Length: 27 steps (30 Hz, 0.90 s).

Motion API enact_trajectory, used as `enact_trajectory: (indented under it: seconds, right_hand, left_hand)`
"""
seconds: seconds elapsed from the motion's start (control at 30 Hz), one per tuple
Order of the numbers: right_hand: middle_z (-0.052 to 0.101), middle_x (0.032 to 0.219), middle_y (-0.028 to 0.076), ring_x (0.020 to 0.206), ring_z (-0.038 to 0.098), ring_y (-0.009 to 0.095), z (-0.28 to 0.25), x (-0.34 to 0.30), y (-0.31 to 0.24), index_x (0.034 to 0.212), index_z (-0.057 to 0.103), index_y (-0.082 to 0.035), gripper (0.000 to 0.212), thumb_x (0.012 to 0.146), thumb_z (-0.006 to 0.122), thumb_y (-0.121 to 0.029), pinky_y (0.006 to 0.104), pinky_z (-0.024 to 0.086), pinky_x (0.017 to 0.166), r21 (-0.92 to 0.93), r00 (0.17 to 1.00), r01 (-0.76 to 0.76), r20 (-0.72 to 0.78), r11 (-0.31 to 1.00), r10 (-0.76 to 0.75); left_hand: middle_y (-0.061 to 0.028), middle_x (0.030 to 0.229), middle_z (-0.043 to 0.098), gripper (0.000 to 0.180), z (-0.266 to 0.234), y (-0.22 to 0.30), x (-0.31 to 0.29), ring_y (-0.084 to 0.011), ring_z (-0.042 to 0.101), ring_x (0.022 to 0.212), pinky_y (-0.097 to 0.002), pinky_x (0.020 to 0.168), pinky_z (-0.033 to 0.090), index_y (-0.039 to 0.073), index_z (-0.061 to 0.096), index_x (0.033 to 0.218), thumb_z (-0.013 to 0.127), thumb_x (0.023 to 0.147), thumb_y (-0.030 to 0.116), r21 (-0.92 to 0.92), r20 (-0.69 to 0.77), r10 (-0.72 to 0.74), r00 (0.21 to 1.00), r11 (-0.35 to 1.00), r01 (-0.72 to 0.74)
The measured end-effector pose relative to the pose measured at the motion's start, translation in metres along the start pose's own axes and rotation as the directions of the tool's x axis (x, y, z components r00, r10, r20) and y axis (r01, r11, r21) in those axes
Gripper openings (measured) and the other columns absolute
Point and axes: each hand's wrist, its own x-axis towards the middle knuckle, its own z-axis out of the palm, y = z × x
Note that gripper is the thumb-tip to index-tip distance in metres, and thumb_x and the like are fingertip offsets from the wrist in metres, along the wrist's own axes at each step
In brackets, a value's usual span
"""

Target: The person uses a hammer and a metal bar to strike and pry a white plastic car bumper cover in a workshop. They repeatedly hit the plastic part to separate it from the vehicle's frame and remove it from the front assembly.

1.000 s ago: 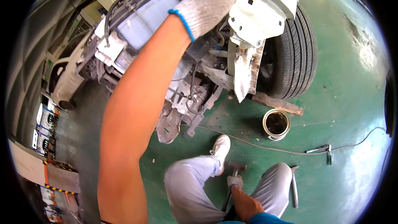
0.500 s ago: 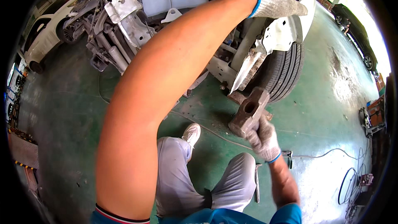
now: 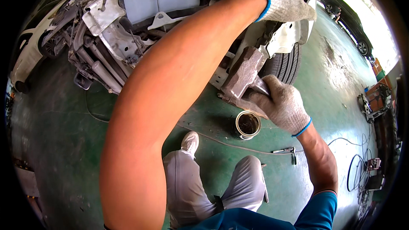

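Observation:
My right hand, in a white knit glove with a blue cuff, is closed round the short handle of a sledgehammer. The worn, heavy head is up against the damaged front of a white car, beside the bent white sheet metal. My left arm crosses the view, and its gloved hand is at the edge of the white fender. Its fingers are together over that edge; their tips are partly hidden. A front tyre stands behind the hammer. Below the head lies a brown, rusty-looking flat piece.
An open tin can stands on the green floor in front of my knees. A cable runs past it to a small tool. Exposed car parts jut out at left. Carts and hoses are at far right.
My right hand has moved the sledgehammer up and forward to the car's front. The view has shifted slightly, and the tin can now shows. My left hand stays at the fender.

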Motion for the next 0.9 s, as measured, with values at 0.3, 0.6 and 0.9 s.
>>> enact_trajectory:
  seconds: [0.3, 0.6, 0.9]
  right_hand:
    - [0.068, 0.081, 0.023, 0.079, 0.07, 0.043, 0.0, 0.007, 0.006, 0.112, 0.062, -0.004, 0.044, 0.094, 0.07, -0.043, 0.0506, 0.054, 0.069, 0.033, 1.0, 0.011, -0.02, 0.999, -0.01]
    - [0.065, 0.07, 0.014, 0.066, 0.069, 0.034, 0.033, -0.012, -0.024, 0.095, 0.064, -0.008, 0.034, 0.087, 0.075, -0.04, 0.0453, 0.055, 0.057, -0.066, 0.971, 0.235, -0.036, 0.97, -0.237]
    - [0.069, 0.083, 0.014, 0.074, 0.071, 0.035, 0.015, -0.007, -0.023, 0.109, 0.068, -0.003, 0.037, 0.09, 0.075, -0.034, 0.0404, 0.057, 0.064, -0.001, 0.925, 0.274, 0.276, 0.962, -0.263]
  left_hand:
    - [-0.018, 0.115, 0.075, 0.056, -0.003, -0.001, -0.006, -0.0318, 0.07, 0.108, -0.0371, 0.097, 0.053, 0.004, 0.074, 0.122, 0.06, 0.097, 0.052, -0.087, -0.02, -0.012, 1.0, 0.996, 0.01]
    - [-0.0097, 0.084, 0.073, 0.015, 0.001, -0.025, 0.011, -0.0216, 0.073, 0.079, -0.0338, 0.062, 0.057, 0.005, 0.071, 0.095, 0.056, 0.092, 0.005, 0.749, 0.218, 0.63, 0.746, 0.382, -0.542]
    - [-0.0029, 0.092, 0.072, 0.017, -0.004, -0.02, -0.008, -0.0167, 0.071, 0.084, -0.0298, 0.065, 0.056, 0.011, 0.073, 0.09, 0.057, 0.094, 0.008, 0.84, 0.269, 0.631, 0.727, 0.216, -0.498]
